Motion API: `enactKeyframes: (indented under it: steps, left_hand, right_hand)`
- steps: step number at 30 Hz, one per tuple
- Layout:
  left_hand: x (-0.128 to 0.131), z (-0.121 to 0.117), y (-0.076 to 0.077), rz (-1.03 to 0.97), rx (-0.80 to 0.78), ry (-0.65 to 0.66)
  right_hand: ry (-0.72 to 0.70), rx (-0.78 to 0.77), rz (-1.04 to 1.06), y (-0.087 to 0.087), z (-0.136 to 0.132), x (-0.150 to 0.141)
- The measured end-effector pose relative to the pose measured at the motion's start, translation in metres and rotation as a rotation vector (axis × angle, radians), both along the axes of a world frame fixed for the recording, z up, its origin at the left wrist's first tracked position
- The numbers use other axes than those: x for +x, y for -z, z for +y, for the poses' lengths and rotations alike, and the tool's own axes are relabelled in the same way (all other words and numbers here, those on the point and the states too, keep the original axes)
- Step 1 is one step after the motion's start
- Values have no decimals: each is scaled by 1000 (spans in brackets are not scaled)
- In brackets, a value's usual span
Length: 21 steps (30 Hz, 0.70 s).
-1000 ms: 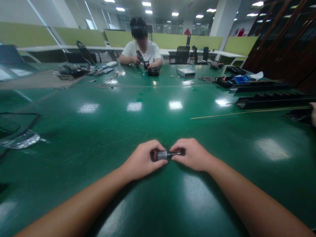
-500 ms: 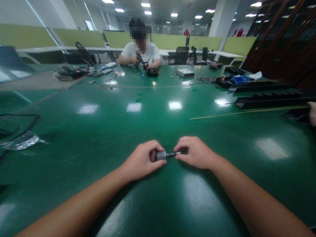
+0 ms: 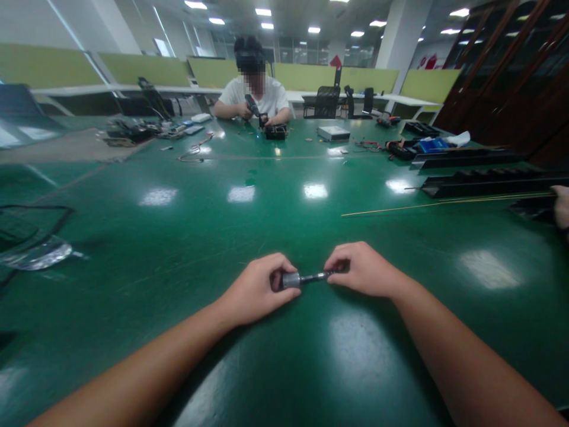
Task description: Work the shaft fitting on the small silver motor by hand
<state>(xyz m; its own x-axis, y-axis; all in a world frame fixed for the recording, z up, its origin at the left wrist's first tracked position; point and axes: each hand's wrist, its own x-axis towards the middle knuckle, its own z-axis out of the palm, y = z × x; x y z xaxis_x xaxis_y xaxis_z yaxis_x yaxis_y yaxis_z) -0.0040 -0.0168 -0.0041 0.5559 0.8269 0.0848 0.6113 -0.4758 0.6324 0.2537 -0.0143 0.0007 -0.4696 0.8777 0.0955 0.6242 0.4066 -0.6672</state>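
Observation:
In the middle of the green table, my left hand [image 3: 255, 289] is closed around a grey metal cylinder [image 3: 291, 280], thumb below and fingers above. A thin shiny shaft [image 3: 313, 277] projects from the cylinder to the right, lying nearly level. My right hand [image 3: 362, 270] pinches the shaft's dark far end between thumb and fingertips. Its tip is partly hidden by those fingers. What exact kind of part this is, I cannot tell. Both hands rest low, close to the tabletop.
Across the green table [image 3: 267, 225], a person [image 3: 253, 95] holds a power drill over a black part. Thin yellowish rods [image 3: 400, 209] and black metal channels [image 3: 484, 181] lie at the right, beside another person's hand [image 3: 562, 206]. A clear plastic item [image 3: 38, 254] is at the left.
My right hand has slid rightward along the shaft, away from the cylinder, so more of the shaft shows. My left hand has stayed in place.

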Motion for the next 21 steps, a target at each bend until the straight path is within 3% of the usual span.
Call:
enactKeyframes:
  steps: [8,21]
  left_hand:
    - [0,0,0,8,-6,-1]
    - [-1,-1,-1,8,3,6]
  right_hand:
    - [63,-99,-43,-4,7,17]
    - [5,-141,19,-3,3,11]
